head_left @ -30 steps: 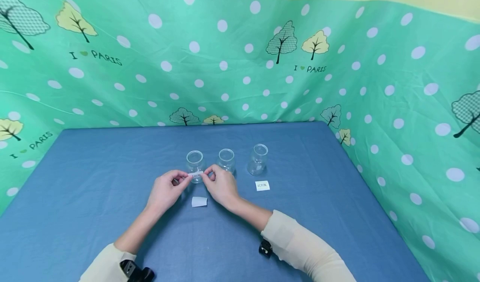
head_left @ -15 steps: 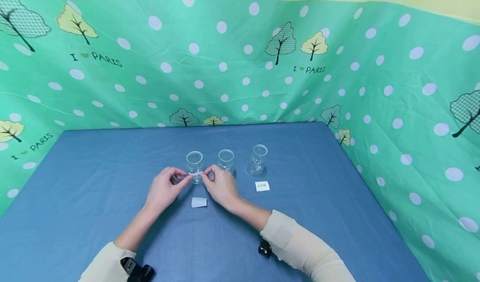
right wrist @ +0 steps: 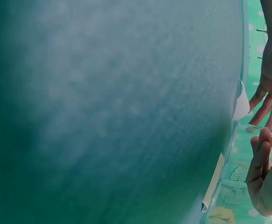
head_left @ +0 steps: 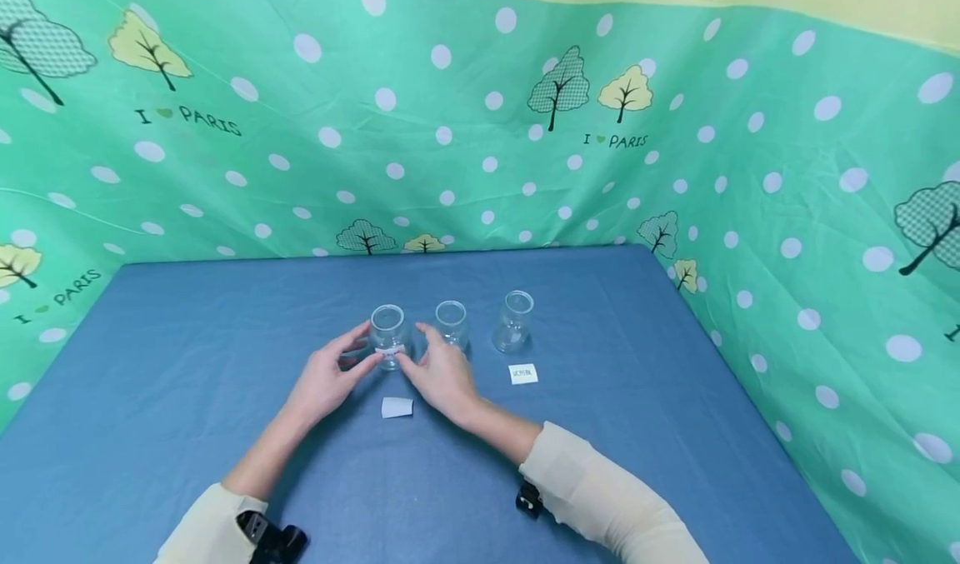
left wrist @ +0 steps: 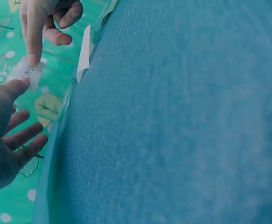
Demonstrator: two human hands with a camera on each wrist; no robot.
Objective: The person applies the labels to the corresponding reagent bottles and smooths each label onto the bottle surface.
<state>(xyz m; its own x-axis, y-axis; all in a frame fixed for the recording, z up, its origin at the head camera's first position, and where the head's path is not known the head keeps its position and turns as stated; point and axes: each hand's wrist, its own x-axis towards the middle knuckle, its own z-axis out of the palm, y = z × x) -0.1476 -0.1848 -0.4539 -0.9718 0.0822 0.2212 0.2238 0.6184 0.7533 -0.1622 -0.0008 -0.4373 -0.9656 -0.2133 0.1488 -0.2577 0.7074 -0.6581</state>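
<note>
A clear glass jar stands upright at the left of a row, a white label with handwriting across its front. My left hand presses the label's left part with the thumb, its other fingers spread beside the jar. From the other side, the straight thumb of my right hand presses the label, the index finger held off the jar's right side. The left wrist view shows both thumbs on the label, with the fingers of the left hand apart from the glass.
Two more glass jars stand to the right, a middle jar partly behind my right hand and a right jar. A written paper slip lies before the right one. Closer to me is a slightly curled blank slip on the blue tablecloth.
The fingertips that pinched the label's two ends have opened outward around the jar. Both thumbs now press on the label, the right one nearer its middle. The jars and slips stay in place.
</note>
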